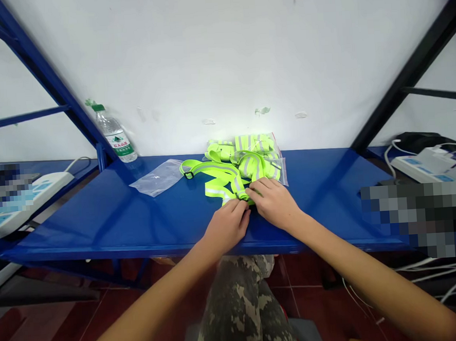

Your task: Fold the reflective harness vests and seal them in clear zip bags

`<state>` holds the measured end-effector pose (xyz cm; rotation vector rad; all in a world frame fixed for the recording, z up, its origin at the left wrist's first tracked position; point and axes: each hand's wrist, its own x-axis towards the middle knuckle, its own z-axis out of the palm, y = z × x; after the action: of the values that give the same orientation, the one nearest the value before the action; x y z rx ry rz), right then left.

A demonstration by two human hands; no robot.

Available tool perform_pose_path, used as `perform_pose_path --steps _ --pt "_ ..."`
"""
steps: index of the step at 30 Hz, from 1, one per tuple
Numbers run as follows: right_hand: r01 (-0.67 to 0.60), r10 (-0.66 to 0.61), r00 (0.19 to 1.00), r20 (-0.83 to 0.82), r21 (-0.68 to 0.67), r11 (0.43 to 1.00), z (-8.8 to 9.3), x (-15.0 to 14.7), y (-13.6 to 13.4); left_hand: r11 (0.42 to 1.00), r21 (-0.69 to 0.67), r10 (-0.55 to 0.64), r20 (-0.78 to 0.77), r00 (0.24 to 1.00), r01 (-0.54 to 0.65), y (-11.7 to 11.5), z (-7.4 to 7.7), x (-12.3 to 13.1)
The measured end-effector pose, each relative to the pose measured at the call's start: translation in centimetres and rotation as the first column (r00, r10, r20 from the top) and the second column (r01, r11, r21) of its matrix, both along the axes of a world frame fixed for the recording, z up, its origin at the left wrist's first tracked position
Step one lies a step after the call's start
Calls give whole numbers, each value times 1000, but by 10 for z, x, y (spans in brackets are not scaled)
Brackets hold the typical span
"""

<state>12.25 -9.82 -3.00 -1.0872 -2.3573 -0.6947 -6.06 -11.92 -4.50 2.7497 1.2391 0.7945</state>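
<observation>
A neon yellow-green strap [219,171] with silver reflective stripes lies loosely folded near the middle of the blue table. At its left end sits a black plastic buckle [188,175]. My left hand [228,223] pinches the near part of the strap, close to a dark piece partly hidden by the fingertips. Beside it, my right hand [273,201] is closed on the same strap, fingers curled over it. Behind the hands, several rolled reflective straps [254,143] lie in or on a clear plastic bag [283,170].
An empty-looking clear bag [161,177] lies flat left of the strap. A water bottle [116,136] with a green cap leans by the wall. Power strips [25,203] and white cables [442,268] lie at both sides. The blue table [138,222] has frame posts at its ends.
</observation>
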Motion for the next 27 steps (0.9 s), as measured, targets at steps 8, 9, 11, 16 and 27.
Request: perform_pose_path --steps 8,9,11,16,27 --pt "-40 41 995 85 -10 999 -14 -9 8 983 140 87 213 973 -119 1 -2 -4" --pt "-68 71 993 90 -32 997 -15 -9 10 983 131 97 211 973 -126 2 -3 -4" --pt "-130 136 989 64 -85 988 -16 -6 11 986 97 117 203 972 -139 5 -6 -5" --pt "-153 152 988 -29 -72 986 -15 9 1 969 65 226 157 961 -238 7 -8 -5" --pt "-89 85 996 -26 -268 959 -25 29 -4 973 8 226 136 965 -229 4 -2 -3"
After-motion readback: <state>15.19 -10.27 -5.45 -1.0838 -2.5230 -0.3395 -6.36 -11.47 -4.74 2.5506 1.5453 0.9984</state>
